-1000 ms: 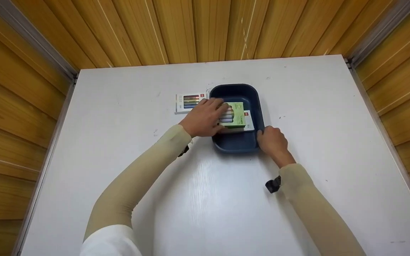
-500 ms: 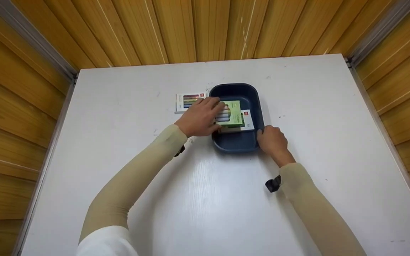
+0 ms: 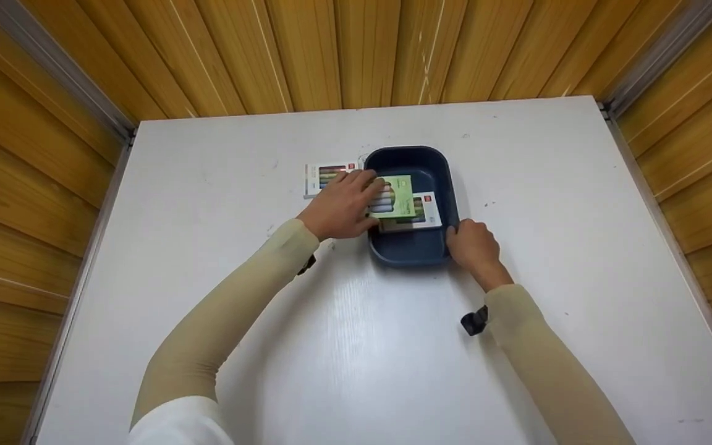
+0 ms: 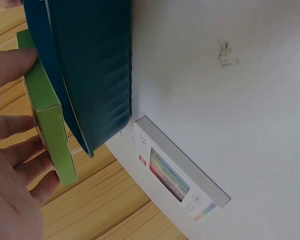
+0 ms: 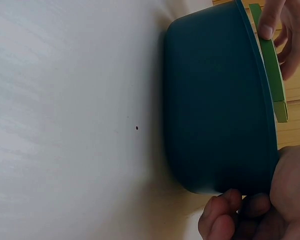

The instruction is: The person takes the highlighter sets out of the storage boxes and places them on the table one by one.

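My left hand (image 3: 339, 207) grips a flat green box (image 3: 403, 196) whose window shows several pale sticks. In the left wrist view the thumb lies on one edge of the green box (image 4: 46, 95) and the fingers curl along the other. It is level with the rim of a dark blue plastic bin (image 3: 408, 252), over its left side. Inside the bin lies a white box (image 3: 430, 211), partly covered by the green one. My right hand (image 3: 474, 244) holds the bin's right wall near the front corner; the right wrist view shows its fingers (image 5: 220, 212) curled against the bin's outside.
A second white box (image 3: 313, 180) with coloured sticks in its window lies on the white table (image 3: 356, 346), just left of the bin and partly behind my left hand. Wood-patterned walls (image 3: 306, 55) stand around the table.
My left hand and the green box have moved a little to the left, uncovering more of the white box in the bin. The right hand and bin have stayed put.
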Demonstrator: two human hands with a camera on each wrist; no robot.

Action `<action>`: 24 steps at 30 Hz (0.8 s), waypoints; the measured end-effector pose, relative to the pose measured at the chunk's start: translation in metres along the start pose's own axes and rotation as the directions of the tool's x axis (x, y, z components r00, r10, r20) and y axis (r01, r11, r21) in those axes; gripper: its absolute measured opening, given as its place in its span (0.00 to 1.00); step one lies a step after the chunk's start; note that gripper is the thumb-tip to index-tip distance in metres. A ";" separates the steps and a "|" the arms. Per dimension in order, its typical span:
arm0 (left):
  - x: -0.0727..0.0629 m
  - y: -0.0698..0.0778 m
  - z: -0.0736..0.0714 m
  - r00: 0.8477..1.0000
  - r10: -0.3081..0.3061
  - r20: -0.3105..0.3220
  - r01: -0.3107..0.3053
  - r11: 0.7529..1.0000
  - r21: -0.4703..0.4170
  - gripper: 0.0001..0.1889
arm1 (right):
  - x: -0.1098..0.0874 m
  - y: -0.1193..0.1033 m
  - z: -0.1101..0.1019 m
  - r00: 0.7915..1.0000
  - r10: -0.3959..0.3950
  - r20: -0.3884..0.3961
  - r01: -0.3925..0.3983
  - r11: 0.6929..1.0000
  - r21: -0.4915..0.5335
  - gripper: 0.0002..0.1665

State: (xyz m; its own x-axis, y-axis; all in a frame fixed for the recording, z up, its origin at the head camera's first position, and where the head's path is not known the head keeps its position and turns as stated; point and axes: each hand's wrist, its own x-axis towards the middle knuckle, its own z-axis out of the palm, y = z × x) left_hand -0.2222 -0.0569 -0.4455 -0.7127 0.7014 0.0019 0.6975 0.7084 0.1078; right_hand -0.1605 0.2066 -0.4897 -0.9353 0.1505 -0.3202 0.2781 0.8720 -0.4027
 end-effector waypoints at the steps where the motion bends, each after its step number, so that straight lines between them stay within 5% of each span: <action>1: -0.001 0.000 0.000 1.000 0.001 -0.001 -0.001 1.000 0.005 0.35 | 0.000 0.000 0.000 1.000 0.000 -0.001 0.000 1.000 -0.001 0.25; 24: -0.009 -0.010 0.002 1.000 -0.011 -0.015 0.011 1.000 -0.008 0.34 | 0.000 -0.001 -0.001 1.000 0.019 0.009 -0.019 1.000 0.000 0.26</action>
State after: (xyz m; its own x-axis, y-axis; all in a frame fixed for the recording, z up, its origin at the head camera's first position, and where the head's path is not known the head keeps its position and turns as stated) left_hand -0.2222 -0.0703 -0.4490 -0.7217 0.6921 0.0160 0.6889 0.7156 0.1156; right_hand -0.1610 0.2064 -0.4880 -0.9279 0.1624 -0.3357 0.2956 0.8692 -0.3965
